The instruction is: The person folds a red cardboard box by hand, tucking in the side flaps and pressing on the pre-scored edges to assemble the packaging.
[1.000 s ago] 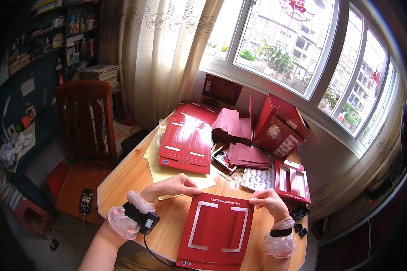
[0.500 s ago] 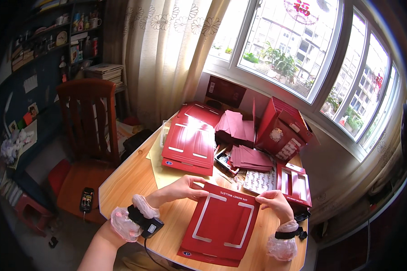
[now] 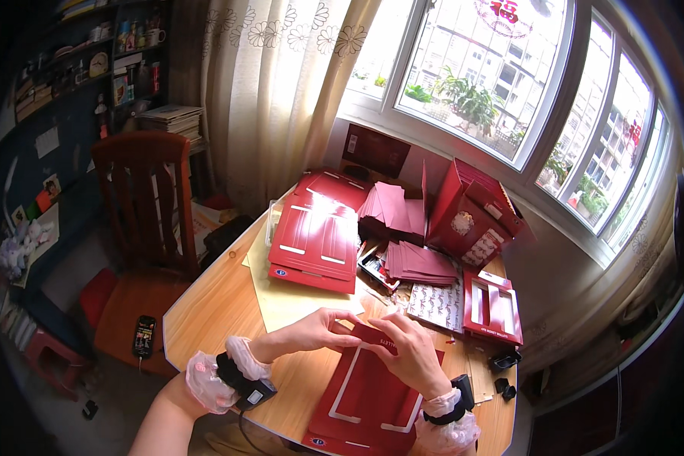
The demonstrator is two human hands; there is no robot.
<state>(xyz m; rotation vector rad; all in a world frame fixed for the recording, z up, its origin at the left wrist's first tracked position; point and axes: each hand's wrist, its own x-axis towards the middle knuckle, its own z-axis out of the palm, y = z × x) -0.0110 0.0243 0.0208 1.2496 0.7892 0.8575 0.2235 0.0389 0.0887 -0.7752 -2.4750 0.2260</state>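
Nearest, a flat red carton blank [image 3: 368, 395] with white-edged cutouts lies on the wooden worktop [image 3: 213, 304], its far edge clamped by the left hand [image 3: 311, 334] and right hand [image 3: 406, 349], while beyond sit a stack of red blanks [image 3: 315, 239] and an open red box [image 3: 467, 216].

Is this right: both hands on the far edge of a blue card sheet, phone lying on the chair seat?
Not quite. The card sheet is red with white strips, not blue. The head view shows the left hand and the right hand on its far edge, and the phone on the chair seat.
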